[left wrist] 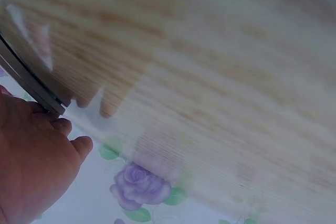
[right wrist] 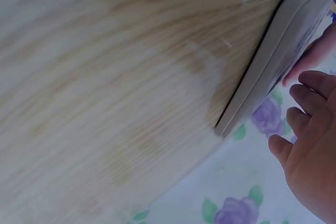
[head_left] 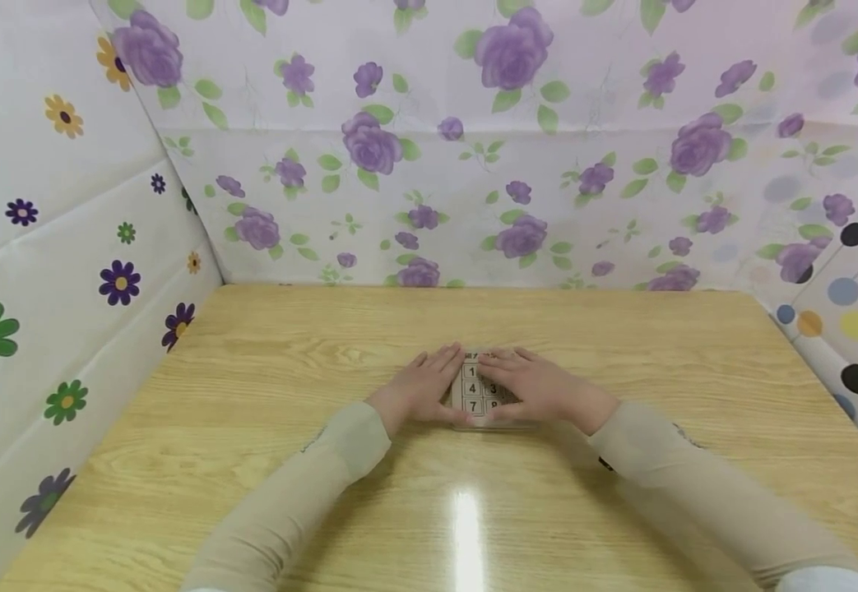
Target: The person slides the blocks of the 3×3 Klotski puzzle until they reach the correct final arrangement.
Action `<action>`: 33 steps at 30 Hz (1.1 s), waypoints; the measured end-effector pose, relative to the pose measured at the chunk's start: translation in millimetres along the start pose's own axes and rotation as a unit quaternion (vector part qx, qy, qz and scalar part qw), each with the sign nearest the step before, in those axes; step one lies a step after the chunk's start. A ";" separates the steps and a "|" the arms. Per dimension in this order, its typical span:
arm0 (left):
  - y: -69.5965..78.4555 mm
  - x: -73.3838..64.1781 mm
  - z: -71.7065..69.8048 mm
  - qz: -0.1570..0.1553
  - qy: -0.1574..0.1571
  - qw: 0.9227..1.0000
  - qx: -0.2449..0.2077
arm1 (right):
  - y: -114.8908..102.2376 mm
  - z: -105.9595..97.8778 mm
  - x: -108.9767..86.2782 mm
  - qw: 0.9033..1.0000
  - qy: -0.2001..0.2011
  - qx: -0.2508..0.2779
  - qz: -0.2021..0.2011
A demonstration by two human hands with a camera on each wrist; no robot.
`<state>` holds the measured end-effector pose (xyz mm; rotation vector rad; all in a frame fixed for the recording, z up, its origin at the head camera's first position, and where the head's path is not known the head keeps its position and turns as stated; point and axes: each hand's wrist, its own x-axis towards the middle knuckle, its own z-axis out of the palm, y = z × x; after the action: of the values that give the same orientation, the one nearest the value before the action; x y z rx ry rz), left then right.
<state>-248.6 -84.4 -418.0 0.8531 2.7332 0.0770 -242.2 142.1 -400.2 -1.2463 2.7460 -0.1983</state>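
A small flat number board [head_left: 473, 390] lies on the table, its square tiles marked with digits such as 1, 4 and 7; it looks like a sliding number puzzle. Along its left edge lies my left hand [head_left: 426, 388], fingers extended and thumb at the near left corner. My right hand [head_left: 535, 386] reaches over the right part, hiding several tiles, with its fingers fairly straight. The board's side [left wrist: 31, 80] meets the left hand's fingers in the left wrist view. In the right wrist view, the board [right wrist: 278, 51] shows edge-on beside the right hand [right wrist: 315, 145].
A wood-grain table [head_left: 273, 353] surrounds the board, with a bright light reflection near the front. Behind it hangs a purple-flowered sheet [head_left: 414, 164]. Patterned sheets, one with daisies [head_left: 66, 214] and one with dots [head_left: 854, 325], close off the sides.
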 end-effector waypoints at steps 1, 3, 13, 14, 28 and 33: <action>0.2 -0.2 0.2 0.000 -0.001 1.000 0.002 | -1.6 0.9 2.7 1.000 -0.004 -0.001 -0.001; 0.9 -0.5 0.0 0.000 -0.002 1.000 -0.001 | -5.1 2.3 7.5 1.000 -0.014 0.000 0.003; 1.5 0.3 0.1 -0.001 -0.002 1.000 -0.008 | -6.8 4.8 10.2 1.000 -0.028 0.001 0.004; 1.0 0.5 0.3 -0.003 -0.002 1.000 -0.009 | -5.8 5.0 9.8 1.000 -0.027 -0.001 0.003; 1.2 -0.8 -0.3 -0.004 -0.003 1.000 -0.010 | 4.4 4.7 -1.8 1.000 -0.020 0.003 -0.005; 1.3 -0.2 0.6 -0.004 0.002 1.000 -0.010 | 6.8 3.7 -7.0 1.000 -0.024 0.008 0.006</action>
<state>-247.6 -83.5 -418.3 0.8380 2.7351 0.1033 -242.0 151.5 -404.6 -1.2145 2.7046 -0.1873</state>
